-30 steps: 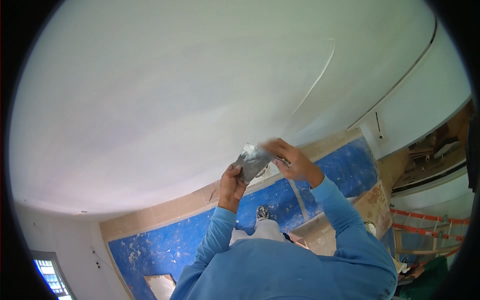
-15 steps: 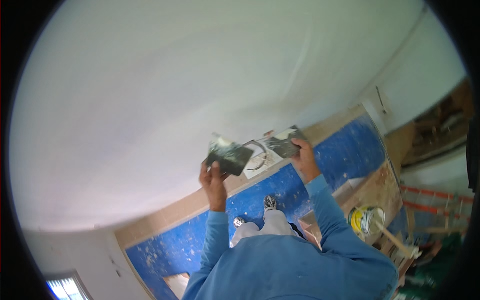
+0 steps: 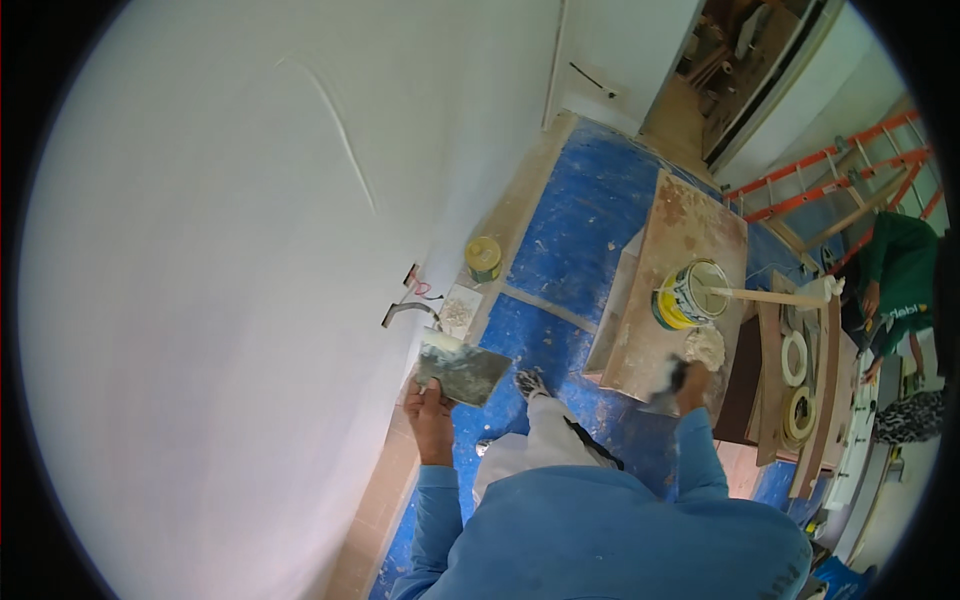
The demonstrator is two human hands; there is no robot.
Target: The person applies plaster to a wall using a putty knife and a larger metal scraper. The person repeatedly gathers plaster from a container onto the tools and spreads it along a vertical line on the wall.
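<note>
My left hand grips the edge of a broad, flat putty knife whose grey metal face is smeared with white putty. It is held beside the white wall, below a wall opening with loose wires. My right hand, closed and motion-blurred, is over the near part of a stained board. In it is a second putty knife, its dark handle and blade smeared by motion. Just beyond that hand a mound of whitish putty sits on the board, beside a yellow-and-white bucket with a wooden stick across it.
Blue sheeting covers the floor. A yellow tin stands by the wall. Tape rolls lie among planks at right. An orange ladder is at the far right, with a person in green below it.
My view has swung right toward the board. My right hand has moved away from the left one, from the wall to beside the putty mound. My left hand still holds its putty knife.
</note>
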